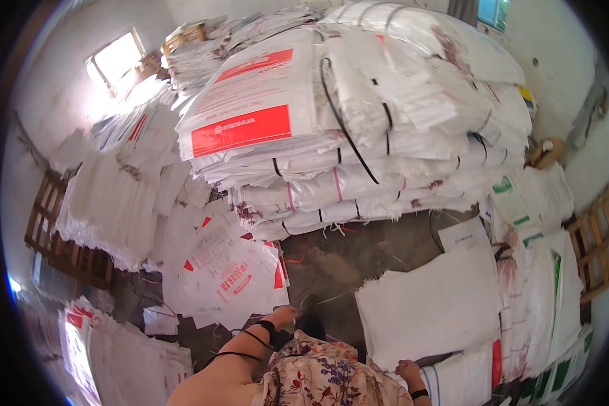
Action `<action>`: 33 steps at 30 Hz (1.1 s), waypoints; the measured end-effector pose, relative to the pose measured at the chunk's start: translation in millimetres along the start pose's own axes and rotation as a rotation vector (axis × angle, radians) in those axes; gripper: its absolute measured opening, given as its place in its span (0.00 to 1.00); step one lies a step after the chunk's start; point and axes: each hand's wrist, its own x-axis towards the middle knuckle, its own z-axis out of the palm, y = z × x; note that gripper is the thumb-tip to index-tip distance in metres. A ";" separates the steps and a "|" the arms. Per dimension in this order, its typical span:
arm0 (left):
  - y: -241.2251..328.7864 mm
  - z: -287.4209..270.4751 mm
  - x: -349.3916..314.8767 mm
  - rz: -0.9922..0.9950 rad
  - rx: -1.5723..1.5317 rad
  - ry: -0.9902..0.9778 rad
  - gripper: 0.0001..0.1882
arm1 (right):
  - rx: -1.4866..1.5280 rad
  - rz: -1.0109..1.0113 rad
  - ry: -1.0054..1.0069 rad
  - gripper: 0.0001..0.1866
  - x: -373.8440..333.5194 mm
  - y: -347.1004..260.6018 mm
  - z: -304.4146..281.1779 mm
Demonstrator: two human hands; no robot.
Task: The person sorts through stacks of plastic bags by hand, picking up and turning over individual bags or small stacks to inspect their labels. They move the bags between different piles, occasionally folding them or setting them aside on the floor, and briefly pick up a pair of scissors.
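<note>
My left hand (285,315) is in front of my body, beside the loose printed white sacks (216,264) on the floor. Its fingers are small and blurred, and I cannot make out whether they hold anything. A black cord (240,354) hangs around my left forearm, near a dark wristband. My right hand (407,371), with a black band at the wrist, is curled at the near edge of a pile of plain white sacks (430,304). What its fingers hold, if anything, is hidden. A thin pale strand (335,296) runs across the floor toward that pile.
A tall stack of strapped white sack bundles (250,128) rises ahead. More sack piles stand left (108,203) and right (541,271). Wooden pallets lean at the far left (44,210) and far right (599,237). Scraps and strings litter the dark floor (331,264).
</note>
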 end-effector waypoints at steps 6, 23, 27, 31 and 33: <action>-3.4 -68.2 29.1 -0.335 -0.766 0.274 0.19 | -0.523 -0.388 -0.106 0.17 45.0 -70.8 5.6; 13.2 -423.9 38.7 0.160 -1.333 1.048 0.28 | -0.823 -1.512 0.390 0.24 71.8 -723.7 136.7; 24.0 -434.8 36.2 0.257 -1.320 1.059 0.29 | -1.049 -1.547 0.467 0.34 93.9 -787.0 161.7; -8.8 -421.5 58.8 -0.053 -1.188 1.500 0.34 | -1.177 -1.580 0.480 0.36 108.7 -789.0 161.9; -22.2 -423.7 57.0 -0.069 -1.215 1.517 0.36 | -1.225 -1.606 0.380 0.36 112.1 -783.5 149.6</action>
